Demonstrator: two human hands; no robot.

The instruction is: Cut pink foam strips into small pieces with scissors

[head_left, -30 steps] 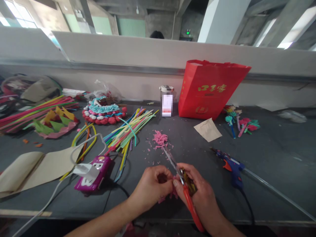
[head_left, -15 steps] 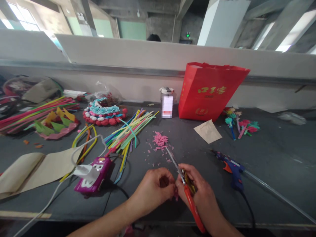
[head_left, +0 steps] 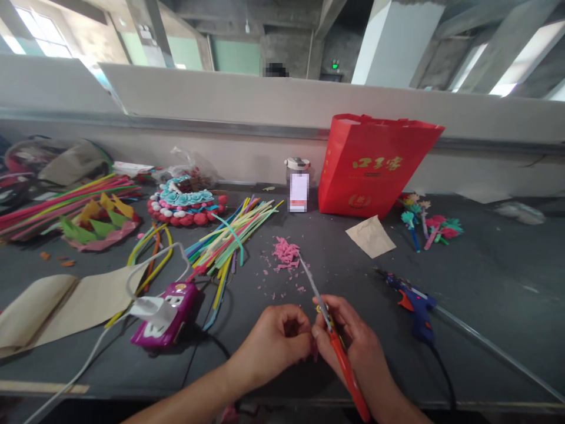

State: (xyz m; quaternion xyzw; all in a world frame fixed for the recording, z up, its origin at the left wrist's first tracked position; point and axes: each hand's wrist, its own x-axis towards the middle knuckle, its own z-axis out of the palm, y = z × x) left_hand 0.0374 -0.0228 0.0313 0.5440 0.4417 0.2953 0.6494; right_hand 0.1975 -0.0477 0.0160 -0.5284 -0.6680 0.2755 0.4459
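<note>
My right hand (head_left: 364, 347) is closed around red-handled scissors (head_left: 346, 368), whose blades point forward toward a heap of pink scraps (head_left: 286, 252). My left hand (head_left: 273, 338) pinches beside it, thumb and fingertips pressed together. A bit of pink material (head_left: 315, 351) shows below the fingertips, between the two hands; most of it is hidden by the fingers. My right thumb and fingertips also sit close to that pink bit, and I cannot tell whether they grip it. Small pink flakes lie around the heap on the dark table.
Colourful pipe cleaners (head_left: 233, 235), a purple power adapter (head_left: 165, 315) with white cable, and brown paper (head_left: 92, 300) lie left. A blue glue gun (head_left: 415, 309) lies right. Behind stand a red bag (head_left: 375, 171) and a bottle (head_left: 299, 188). Paper flowers (head_left: 436, 227) lie beyond the glue gun.
Little differs. The scissors have tilted slightly, with the blade tips a touch higher and farther right, and both hands have shifted very slightly.
</note>
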